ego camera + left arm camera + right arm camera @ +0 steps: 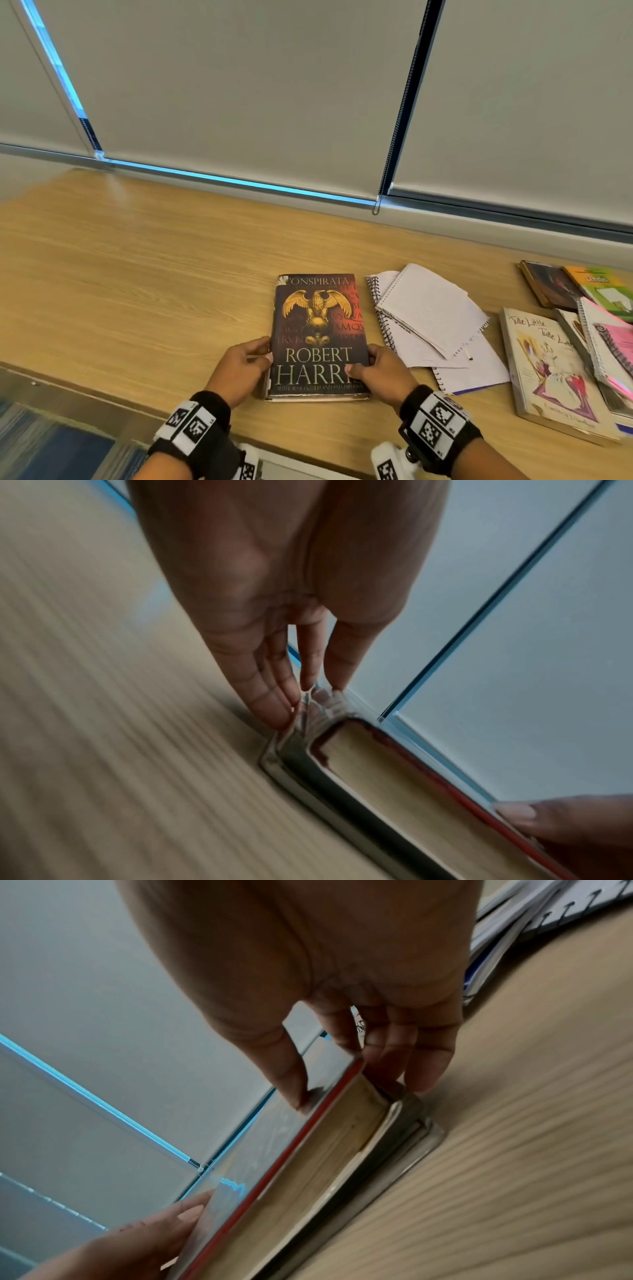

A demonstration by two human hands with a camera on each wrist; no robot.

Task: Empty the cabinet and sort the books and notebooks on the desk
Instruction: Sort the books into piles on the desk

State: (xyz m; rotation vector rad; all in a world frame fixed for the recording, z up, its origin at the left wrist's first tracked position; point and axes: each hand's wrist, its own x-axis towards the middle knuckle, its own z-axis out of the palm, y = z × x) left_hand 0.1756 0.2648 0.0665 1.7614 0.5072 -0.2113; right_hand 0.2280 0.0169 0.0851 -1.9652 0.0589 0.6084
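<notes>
— While the left hand keeps its fingers straight against the spine edge of the hardcover book, what does the thumb do?
— The thumb lies on the front cover, so the left hand pinches the book at its lower left side. In the left wrist view the fingertips touch the clear plastic jacket at the corner.
— And the right hand?
— Its thumb presses on the cover and the other fingers go down along the page edge, so it grips the lower right side.
— Where is the book?
— It lies flat on the wooden desk, cover up, near the front edge. Just beside it on the right are open spiral notebooks. Farther right are an illustrated paperback and a pile of other books.
</notes>
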